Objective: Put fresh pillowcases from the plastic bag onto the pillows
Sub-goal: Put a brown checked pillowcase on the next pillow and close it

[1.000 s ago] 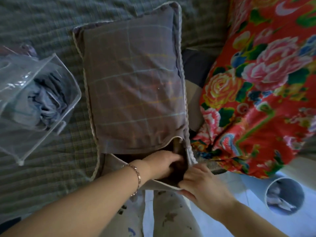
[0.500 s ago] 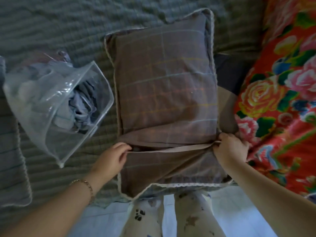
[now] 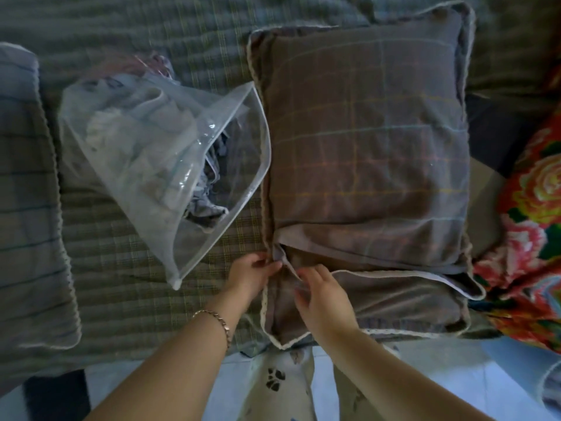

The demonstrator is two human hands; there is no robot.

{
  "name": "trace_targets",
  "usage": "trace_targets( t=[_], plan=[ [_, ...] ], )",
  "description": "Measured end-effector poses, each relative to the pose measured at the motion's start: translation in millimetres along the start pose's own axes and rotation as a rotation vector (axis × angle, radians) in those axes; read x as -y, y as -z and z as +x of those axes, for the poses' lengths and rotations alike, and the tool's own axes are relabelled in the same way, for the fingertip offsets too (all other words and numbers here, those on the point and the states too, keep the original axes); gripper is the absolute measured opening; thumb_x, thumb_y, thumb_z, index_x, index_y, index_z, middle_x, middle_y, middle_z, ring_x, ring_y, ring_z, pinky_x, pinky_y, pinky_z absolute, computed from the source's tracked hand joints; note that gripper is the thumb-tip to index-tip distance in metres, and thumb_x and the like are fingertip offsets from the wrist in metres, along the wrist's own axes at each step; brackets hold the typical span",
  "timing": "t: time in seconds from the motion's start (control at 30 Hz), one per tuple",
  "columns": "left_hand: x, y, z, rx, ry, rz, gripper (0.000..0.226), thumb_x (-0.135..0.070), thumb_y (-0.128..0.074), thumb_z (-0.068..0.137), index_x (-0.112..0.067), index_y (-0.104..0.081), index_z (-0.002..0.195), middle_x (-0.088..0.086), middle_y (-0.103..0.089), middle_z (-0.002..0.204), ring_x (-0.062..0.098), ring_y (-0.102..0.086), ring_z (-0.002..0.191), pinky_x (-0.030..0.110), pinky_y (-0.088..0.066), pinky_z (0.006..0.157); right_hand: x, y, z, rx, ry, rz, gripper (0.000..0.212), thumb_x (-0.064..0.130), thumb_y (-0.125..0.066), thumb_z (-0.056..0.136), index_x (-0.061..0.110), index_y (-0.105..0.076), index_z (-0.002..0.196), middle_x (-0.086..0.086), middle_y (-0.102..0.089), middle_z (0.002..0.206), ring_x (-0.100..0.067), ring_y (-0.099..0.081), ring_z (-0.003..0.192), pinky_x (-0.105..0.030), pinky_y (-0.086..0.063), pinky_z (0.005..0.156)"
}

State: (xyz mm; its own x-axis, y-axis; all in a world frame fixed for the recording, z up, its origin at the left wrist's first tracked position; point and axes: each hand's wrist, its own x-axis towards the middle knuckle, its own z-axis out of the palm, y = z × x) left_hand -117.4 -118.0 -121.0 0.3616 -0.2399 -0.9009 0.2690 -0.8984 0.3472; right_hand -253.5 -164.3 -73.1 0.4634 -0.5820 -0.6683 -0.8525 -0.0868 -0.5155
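On the bed [image 3: 136,299], your plaid-cased pillow [image 3: 364,162] lies toward 2 o'clock, the plastic bag [image 3: 170,165] just beside it at its 9 o'clock. At the pillow's 7 o'clock, your left hand [image 3: 252,273] pinches the opening's edge; the fingers [image 3: 305,273] of your right hand [image 3: 324,299] curl on the flap [image 3: 394,288], grip unclear.

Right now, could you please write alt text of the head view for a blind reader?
The left hand pinches the open end of a brown plaid pillowcase on a bed; the right hand touches its flap. A clear plastic bag of fabric lies left of it.
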Motion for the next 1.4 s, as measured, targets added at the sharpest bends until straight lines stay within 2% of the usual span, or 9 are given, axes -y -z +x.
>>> trace_targets(
  t=[0.2, 0.43, 0.7, 0.83, 0.97, 1.07, 1.17, 1.3, 1.4],
  plan=[
    [2.1, 12.2, -10.4, 0.124, 0.024, -0.170, 0.018, -0.001, -0.064, 0.082, -0.015, -0.067, 0.071, -0.003, -0.067, 0.056, 0.015, -0.062, 0.059, 0.027, -0.051, 0.064, 35.2, -4.2, 26.5, 0.024, -0.057, -0.024, 0.026, 0.028, -0.050, 0.093, 0.018, -0.057, 0.117, -0.001, -0.055, 0.117, -0.020, -0.055, 0.102, -0.027, -0.043, 0.078],
    [5.8, 20.2, -19.6, 0.227, 0.021, -0.142, 0.017, -0.006, -0.059, 0.087, -0.015, -0.070, 0.079, 0.005, -0.071, 0.071, 0.025, -0.064, 0.074, 0.040, -0.050, 0.084, 34.6, -4.1, 16.5, 0.022, -0.121, 0.004, 0.020, 0.021, -0.055, 0.091, 0.011, -0.061, 0.108, -0.004, -0.057, 0.111, -0.021, -0.056, 0.097, -0.026, -0.042, 0.077],
    [4.1, 25.4, -23.9, 0.213, -0.068, -0.082, 0.016, -0.013, -0.064, 0.082, -0.022, -0.071, 0.072, -0.005, -0.070, 0.068, 0.022, -0.064, 0.075, 0.034, -0.047, 0.075, 18.5, 22.5, 13.3, -0.013, -0.249, 0.295, 0.004, 0.018, -0.068, 0.080, 0.021, -0.070, 0.078, 0.015, -0.061, 0.068, -0.003, -0.056, 0.071, -0.008, -0.039, 0.059],
    [13.2, 31.4, -18.0, 0.040, -0.007, -0.051, 0.020, -0.005, -0.058, 0.088, -0.013, -0.064, 0.071, -0.003, -0.065, 0.061, 0.023, -0.057, 0.074, 0.034, -0.041, 0.078, -0.7, 41.6, -0.2, 0.021, -0.294, 0.182, 0.012, 0.018, -0.063, 0.084, 0.023, -0.073, 0.082, 0.006, -0.070, 0.081, -0.010, -0.062, 0.076, -0.022, -0.051, 0.070],
    [8.9, 16.4, -16.5, -0.229, 0.122, -0.009, 0.011, -0.011, -0.052, 0.094, -0.007, -0.062, 0.093, 0.012, -0.060, 0.082, 0.025, -0.055, 0.079, 0.031, -0.041, 0.074, -37.7, 71.8, -19.1, -0.058, -0.436, 0.020, 0.017, 0.016, -0.055, 0.088, 0.021, -0.071, 0.085, 0.001, -0.067, 0.080, -0.019, -0.061, 0.080, -0.025, -0.043, 0.064],
    [3.0, -0.2, -17.3, -0.229, 0.164, -0.102, 0.013, -0.012, -0.052, 0.093, -0.002, -0.059, 0.099, 0.014, -0.059, 0.085, 0.028, -0.055, 0.078, 0.036, -0.042, 0.074, -64.2, 84.5, -28.6, -0.053, -0.506, 0.005, 0.021, 0.016, -0.051, 0.088, 0.024, -0.065, 0.102, 0.000, -0.068, 0.100, -0.022, -0.061, 0.095, -0.026, -0.043, 0.072],
    [0.0, -8.9, -28.0, -0.197, 0.004, 0.186, 0.017, -0.010, -0.048, 0.093, -0.013, -0.049, 0.109, 0.010, -0.057, 0.095, 0.028, -0.055, 0.080, 0.033, -0.041, 0.071, -61.7, 71.1, -28.7, 0.033, -0.390, -0.034, 0.028, 0.015, -0.046, 0.091, 0.025, -0.060, 0.113, 0.001, -0.062, 0.113, -0.020, -0.060, 0.099, -0.026, -0.045, 0.079],
    [1.6, -8.5, -37.6, -0.134, -0.298, 0.409, 0.052, -0.006, -0.051, 0.088, -0.033, -0.038, 0.131, -0.002, -0.052, 0.114, 0.019, -0.058, 0.089, 0.030, -0.046, 0.069, -32.2, 36.1, -13.8, 0.052, -0.184, -0.004, 0.029, 0.025, -0.049, 0.092, 0.021, -0.057, 0.120, 0.003, -0.049, 0.126, -0.017, -0.052, 0.110, -0.028, -0.045, 0.086],
    [-3.9, -10.1, -36.9, -0.141, -0.310, 0.583, 0.057, -0.017, -0.057, 0.088, -0.036, -0.036, 0.137, 0.003, -0.034, 0.124, 0.019, -0.053, 0.083, 0.028, -0.045, 0.070, -17.4, 13.8, 1.3, 0.024, -0.156, 0.067, 0.037, 0.030, -0.052, 0.091, 0.021, -0.050, 0.128, 0.005, -0.043, 0.133, -0.017, -0.045, 0.120, -0.030, -0.043, 0.092]
  ],
)
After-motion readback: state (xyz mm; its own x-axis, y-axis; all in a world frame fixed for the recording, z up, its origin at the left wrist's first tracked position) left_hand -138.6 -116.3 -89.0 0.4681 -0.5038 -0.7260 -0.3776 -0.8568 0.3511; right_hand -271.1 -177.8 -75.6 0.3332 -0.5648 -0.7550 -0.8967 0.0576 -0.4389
